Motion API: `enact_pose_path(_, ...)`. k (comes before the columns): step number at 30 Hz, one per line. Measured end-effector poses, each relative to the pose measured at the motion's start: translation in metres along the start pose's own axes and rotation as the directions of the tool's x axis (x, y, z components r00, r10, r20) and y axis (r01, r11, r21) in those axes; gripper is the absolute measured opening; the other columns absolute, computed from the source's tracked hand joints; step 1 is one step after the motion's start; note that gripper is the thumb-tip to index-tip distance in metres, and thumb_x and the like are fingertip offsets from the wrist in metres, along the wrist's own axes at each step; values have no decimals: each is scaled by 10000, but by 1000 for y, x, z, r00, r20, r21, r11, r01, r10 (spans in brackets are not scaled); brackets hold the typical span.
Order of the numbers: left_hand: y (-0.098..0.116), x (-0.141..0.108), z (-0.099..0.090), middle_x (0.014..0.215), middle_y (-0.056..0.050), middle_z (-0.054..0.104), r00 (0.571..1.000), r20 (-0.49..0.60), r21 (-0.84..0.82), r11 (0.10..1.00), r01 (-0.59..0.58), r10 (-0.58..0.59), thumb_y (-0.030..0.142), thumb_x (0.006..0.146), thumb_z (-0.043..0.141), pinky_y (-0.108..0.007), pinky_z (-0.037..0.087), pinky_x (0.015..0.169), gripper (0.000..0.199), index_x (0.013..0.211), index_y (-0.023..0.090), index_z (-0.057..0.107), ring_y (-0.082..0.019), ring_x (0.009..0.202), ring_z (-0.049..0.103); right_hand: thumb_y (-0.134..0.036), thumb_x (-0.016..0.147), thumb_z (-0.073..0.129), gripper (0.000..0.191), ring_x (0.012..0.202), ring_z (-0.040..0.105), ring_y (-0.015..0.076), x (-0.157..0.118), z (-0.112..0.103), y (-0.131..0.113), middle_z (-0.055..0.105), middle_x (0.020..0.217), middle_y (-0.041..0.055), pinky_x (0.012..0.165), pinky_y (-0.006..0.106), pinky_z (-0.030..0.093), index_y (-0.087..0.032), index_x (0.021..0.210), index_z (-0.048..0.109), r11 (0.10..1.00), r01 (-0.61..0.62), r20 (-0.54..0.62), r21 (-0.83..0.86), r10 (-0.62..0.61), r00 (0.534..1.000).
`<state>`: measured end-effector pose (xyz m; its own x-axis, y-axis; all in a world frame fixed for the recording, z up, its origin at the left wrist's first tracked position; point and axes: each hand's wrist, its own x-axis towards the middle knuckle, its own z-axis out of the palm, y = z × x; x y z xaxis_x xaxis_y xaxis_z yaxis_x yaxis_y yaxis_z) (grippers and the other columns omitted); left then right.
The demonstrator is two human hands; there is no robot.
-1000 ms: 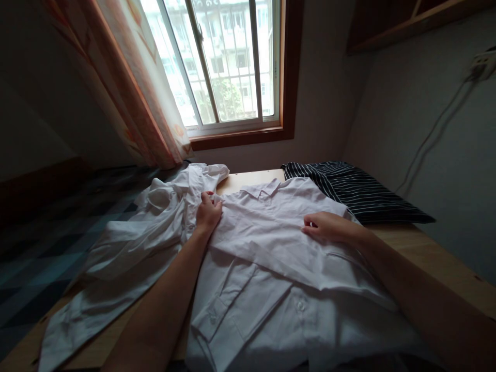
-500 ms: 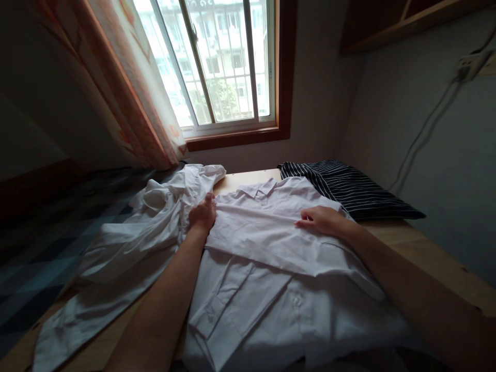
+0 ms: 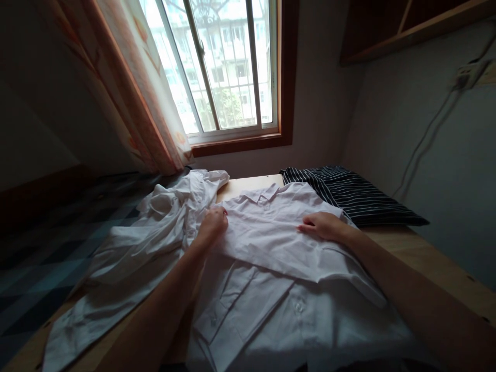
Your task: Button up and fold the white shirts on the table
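A white button-up shirt (image 3: 267, 243) lies in front of me with its collar at the far end and one sleeve folded across the body; a cuff and a button show on the near part. At the shirt's left edge, my left hand (image 3: 215, 223) is closed, its fingers gripping the fabric. My right hand (image 3: 321, 226) rests on the right side of the shirt, thumb and fingers pinched together on the cloth. A second white shirt (image 3: 155, 253) lies crumpled just left of my left hand.
Behind my right hand, a black garment with white stripes (image 3: 360, 199) lies folded on the wooden tabletop (image 3: 422, 258). Dark checked bedding (image 3: 27, 268) is at the left. A window (image 3: 225, 77), a curtain (image 3: 132, 98) and a shelf (image 3: 418, 36) stand beyond.
My left hand has shifted a little to the right along with the shirt's left edge, and the cloth between my hands is less taut. My right hand has stayed in about the same place.
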<state>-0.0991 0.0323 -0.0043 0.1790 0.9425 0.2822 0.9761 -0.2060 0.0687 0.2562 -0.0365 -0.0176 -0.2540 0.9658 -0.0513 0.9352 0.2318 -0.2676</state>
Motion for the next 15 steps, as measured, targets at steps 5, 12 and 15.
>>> enact_pose_path(5,4,-15,30,1287,-258,641,997,62,121,991,-58,51,176,960,376,-405,413,1084,387,1201,6,627,-293,1250,585,-510,963,520,390,690,566,172,1,1,2,700,799,54,593,259,299,-198,783,670,1000,5,2,20,-5,1000)
enact_pose_path(12,-4,-24,39,1581,-239,352,985,169,171,985,6,-35,378,1014,322,-404,263,1212,628,1499,-15,389,-297,1491,316,-529,947,533,394,689,568,173,1,1,2,702,796,53,591,261,305,-199,798,686,999,-14,10,42,13,1000)
enact_pose_path(15,-5,-21,33,1620,-197,288,971,233,162,987,24,-61,436,1020,281,-424,230,1222,648,1544,60,347,-288,1515,256,-530,935,551,385,686,564,170,1,0,1,699,793,53,592,258,306,-197,799,688,999,-16,8,40,16,1000)
